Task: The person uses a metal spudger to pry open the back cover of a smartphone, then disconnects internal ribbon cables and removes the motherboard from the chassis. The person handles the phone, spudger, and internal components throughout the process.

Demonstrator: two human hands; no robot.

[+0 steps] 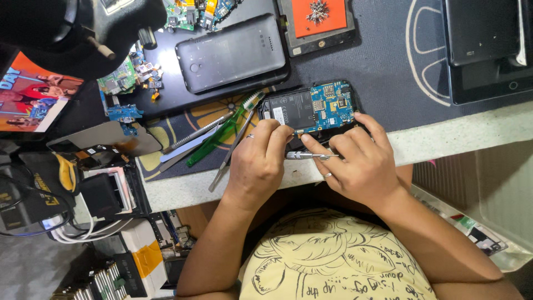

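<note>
An opened phone (308, 108) lies on the dark mat at the counter's edge, showing a blue circuit board (333, 104) and a black battery (288, 109). My left hand (258, 161) pinches the phone's lower edge by the board with thumb and forefinger. My right hand (358, 161) holds a small silver screwdriver (307, 156), whose shaft lies sideways between both hands. Its fingers curl round the phone's right end.
A green toothbrush (222, 130), tweezers (230, 150) and a metal pry tool (194, 134) lie left of the phone. A black back cover (233, 53), an orange tray of screws (319, 16), a tablet (488, 50) and loose boards (119, 78) sit farther back.
</note>
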